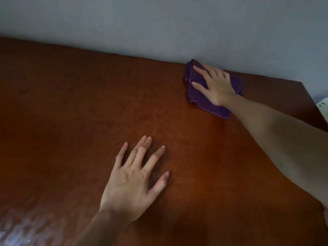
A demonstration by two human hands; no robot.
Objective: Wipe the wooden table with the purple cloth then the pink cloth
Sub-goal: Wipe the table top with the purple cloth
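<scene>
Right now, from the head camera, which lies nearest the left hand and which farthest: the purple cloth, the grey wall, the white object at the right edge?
1. purple cloth, beyond the left hand, rightward, under the right hand.
2. grey wall, behind the table's far edge.
3. white object, far right.

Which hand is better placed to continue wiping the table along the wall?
The right hand. It presses flat on the purple cloth at the far edge of the wooden table, beside the wall. The left hand rests flat on bare wood, nearer the person, holding nothing.
</scene>
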